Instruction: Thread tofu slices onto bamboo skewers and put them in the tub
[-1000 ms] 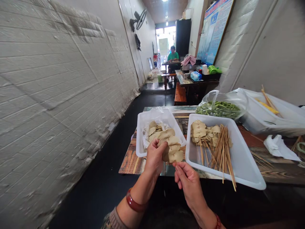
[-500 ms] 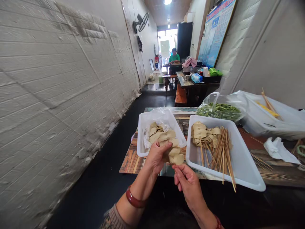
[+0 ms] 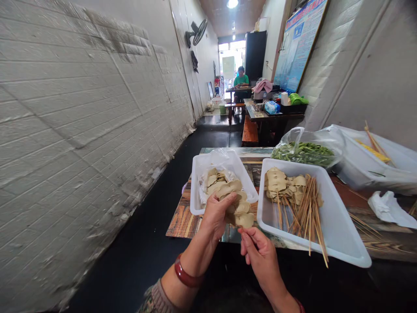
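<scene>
My left hand [image 3: 219,213] is closed on a row of thin, round beige slices [image 3: 243,208], its thumb on top. Just below the lowest slice, my right hand [image 3: 259,245] pinches the end of a bamboo skewer [image 3: 240,229]; most of the skewer is hidden by the slices and fingers. Beyond the left hand stands a white tub [image 3: 196,187] lined with clear plastic, with loose beige slices [image 3: 215,177] inside. To the right, a white tray [image 3: 342,230] contains skewered slices [image 3: 276,182] and a bundle of bamboo skewers [image 3: 311,213], some overhanging its near rim.
A clear bag of green vegetables [image 3: 302,153] sits behind the tray. Another white container [image 3: 355,152], crumpled white tissue [image 3: 389,206] and loose skewers lie at the right of the wooden table [image 3: 182,217]. Farther back, a person in green [image 3: 241,80] sits at a table. A wall [image 3: 97,130] runs along the left.
The whole view has shifted slightly, so things appear a little farther right. Both hands keep nearly the same pose, still holding the slices and the skewer.
</scene>
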A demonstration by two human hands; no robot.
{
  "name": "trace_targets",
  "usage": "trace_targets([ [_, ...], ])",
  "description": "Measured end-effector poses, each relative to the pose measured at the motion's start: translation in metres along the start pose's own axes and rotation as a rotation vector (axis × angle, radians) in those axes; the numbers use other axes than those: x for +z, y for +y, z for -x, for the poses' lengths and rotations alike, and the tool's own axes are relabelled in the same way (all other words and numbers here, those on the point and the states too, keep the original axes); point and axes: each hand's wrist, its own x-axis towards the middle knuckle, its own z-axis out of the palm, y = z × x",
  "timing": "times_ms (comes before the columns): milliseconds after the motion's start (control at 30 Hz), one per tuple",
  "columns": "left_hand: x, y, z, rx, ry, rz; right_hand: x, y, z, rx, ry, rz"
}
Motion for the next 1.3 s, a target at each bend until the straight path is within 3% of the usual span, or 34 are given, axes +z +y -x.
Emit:
trace_targets([
  [200, 0.001, -0.003, -0.001, 0.063, 0.105, -0.011, 0.003, 0.002, 0.001, 0.007, 0.016, -0.027],
  [433, -0.018, 0.009, -0.005, -0.139, -0.214, 0.077, -0.001, -0.005, -0.004, 0.161, -0.008, -0.366],
  [600, -0.029, 0.008, -0.005, -0.284, -0.263, 0.221, -0.001, -0.015, -0.011, 0.189, -0.005, -0.465],
  [900, -0.029, 0.005, -0.002, -0.292, -0.218, 0.260, -0.002, -0.015, -0.010, 0.215, 0.004, -0.417],
  [1067, -0.035, 0.009, -0.006, -0.261, -0.158, 0.256, -0.006, -0.007, -0.003, 0.224, -0.031, -0.245],
  [1300, -0.038, 0.012, -0.005, -0.233, -0.184, 0.272, -0.009, -0.007, -0.002, 0.173, 0.013, -0.156],
])
